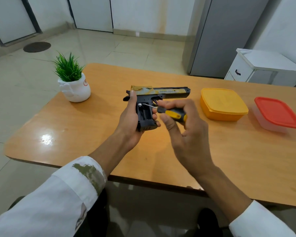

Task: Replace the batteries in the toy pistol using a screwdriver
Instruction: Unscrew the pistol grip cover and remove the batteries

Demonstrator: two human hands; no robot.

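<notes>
A: So, what is sitting on the table (58, 134)?

B: A potted plant (73, 82) is standing at the far left corner; a yellow box (224, 104) and a red-lidded box (278, 113) are sitting to the right, well apart from the hands.

A: And the toy pistol (169, 92)?

B: It is being held above the middle of the table; the left hand (128, 124) is wrapping round the grip from the left; the barrel's long axis is running left to right, muzzle pointing right, grip pointing toward the near edge.

A: What is the right hand (190, 134) doing?

B: It is pinching the screwdriver (175, 115) by its yellow-and-black handle, just right of the grip, the lower fingers hanging loosely curled; the tool is lying nearly level, shaft pointing left into the side of the grip.

A: Where is the tip landing?

B: It is touching, or nearly touching, a small silvery piece (140, 105) at the top of the grip's open recess; screw or battery end, I am not able to tell; I am judging that the next move is depending on the shaft lining up with that piece.
</notes>
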